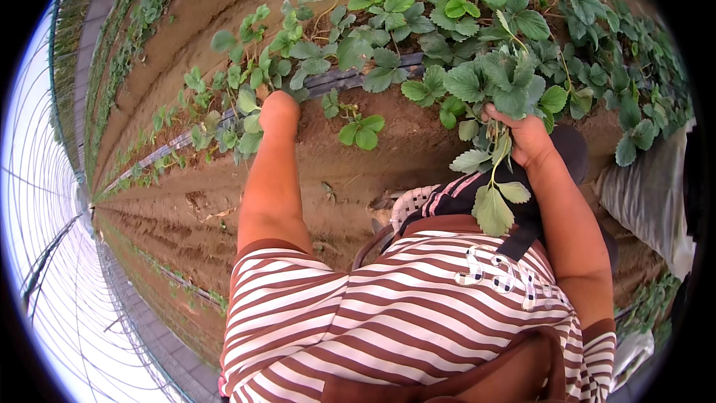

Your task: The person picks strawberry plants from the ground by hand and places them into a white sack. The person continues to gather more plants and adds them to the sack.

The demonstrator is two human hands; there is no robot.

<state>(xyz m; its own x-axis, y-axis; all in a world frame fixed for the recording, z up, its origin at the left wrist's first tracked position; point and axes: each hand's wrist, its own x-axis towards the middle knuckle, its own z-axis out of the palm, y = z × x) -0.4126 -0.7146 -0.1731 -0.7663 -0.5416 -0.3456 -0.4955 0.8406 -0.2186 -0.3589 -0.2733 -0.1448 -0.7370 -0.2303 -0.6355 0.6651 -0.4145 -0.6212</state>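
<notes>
My right hand (520,129) is closed around the stems of a bunch of strawberry plants (498,81), whose green leaves fan out above the fist and hang below it. To the left, my left hand (279,109) reaches down among strawberry plants (249,103) growing in the bed; its fingers are hidden by leaves and the wrist, so what they touch cannot be told. A small plant with bright green leaves (363,131) stands in the soil between my hands. A dark drip tape (335,81) runs along the bed behind them.
The planted ridge (587,67) runs across the view, thick with leaves at the right. A woven basket (414,204) is beside my lap. Plastic sheeting (651,184) lies at the right. Other planted rows, a paved strip (92,28) and the tunnel's hooped frame are at the left.
</notes>
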